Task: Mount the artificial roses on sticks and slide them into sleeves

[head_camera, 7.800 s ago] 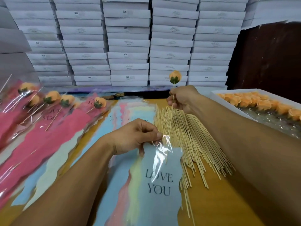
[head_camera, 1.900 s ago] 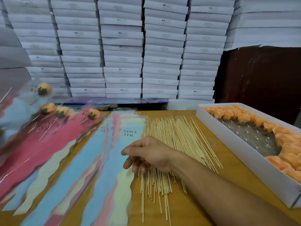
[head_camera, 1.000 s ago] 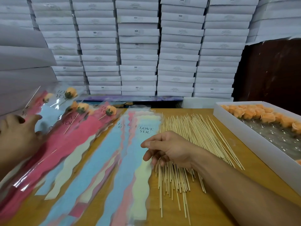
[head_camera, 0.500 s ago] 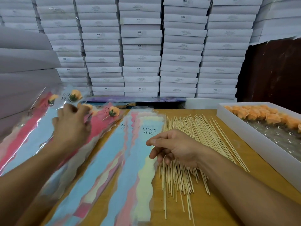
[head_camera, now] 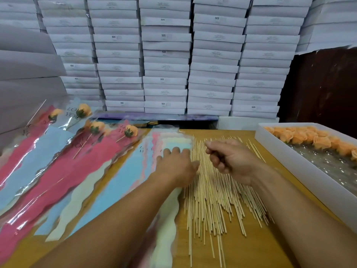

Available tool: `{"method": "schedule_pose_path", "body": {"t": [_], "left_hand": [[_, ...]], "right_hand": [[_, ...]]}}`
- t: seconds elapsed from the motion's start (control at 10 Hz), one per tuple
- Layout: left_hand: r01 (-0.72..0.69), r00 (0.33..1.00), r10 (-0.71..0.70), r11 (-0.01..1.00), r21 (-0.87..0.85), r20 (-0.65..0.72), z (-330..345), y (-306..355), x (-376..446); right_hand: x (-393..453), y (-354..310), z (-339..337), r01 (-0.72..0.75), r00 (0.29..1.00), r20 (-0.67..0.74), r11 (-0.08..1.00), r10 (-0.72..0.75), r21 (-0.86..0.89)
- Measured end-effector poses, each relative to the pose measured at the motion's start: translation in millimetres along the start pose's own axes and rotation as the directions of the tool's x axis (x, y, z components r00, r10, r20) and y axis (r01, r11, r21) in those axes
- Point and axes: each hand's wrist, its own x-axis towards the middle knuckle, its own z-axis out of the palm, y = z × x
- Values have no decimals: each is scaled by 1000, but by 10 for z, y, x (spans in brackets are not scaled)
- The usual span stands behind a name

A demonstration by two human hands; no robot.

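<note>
My left hand (head_camera: 174, 164) lies flat with straight fingers on the stack of empty pastel "LOVE YOU" sleeves (head_camera: 123, 182), right beside the spread of wooden sticks (head_camera: 212, 202). My right hand (head_camera: 232, 160) hovers over the sticks with curled fingers and thumb and forefinger drawn together. Against the pile I cannot make out whether a stick is between them. Finished orange roses on sticks (head_camera: 130, 131) lie in pink and blue sleeves at the left. Loose orange roses (head_camera: 309, 139) fill a white box at the right.
The white rose box (head_camera: 289, 163) runs along the right side of the wooden table (head_camera: 257, 248). Tall stacks of flat white cartons (head_camera: 166, 64) wall off the back. A dark brown panel (head_camera: 324, 84) stands behind the box.
My left hand left the sleeved roses at the left and came down onto the empty sleeves by the sticks. My right hand moved a little farther up the stick pile.
</note>
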Motion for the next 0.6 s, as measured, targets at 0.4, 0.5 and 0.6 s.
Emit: {"method": "schedule_pose_path", "body": {"t": [0.4,0.5,0.6], "left_hand": [[74,954,-107,989,127,278,100,-1047,48],[93,948,-146,977,193,283,-19,-1055,47],[61,974,-119,958,280,193,-124,-787,127]], "right_hand": [[53,64,-33,-14,998,-61,1000,15,21],[70,76,-45,-12,999,-52,999,14,39],[63,81,-43,-10,998,-54,1000,11,25]]}}
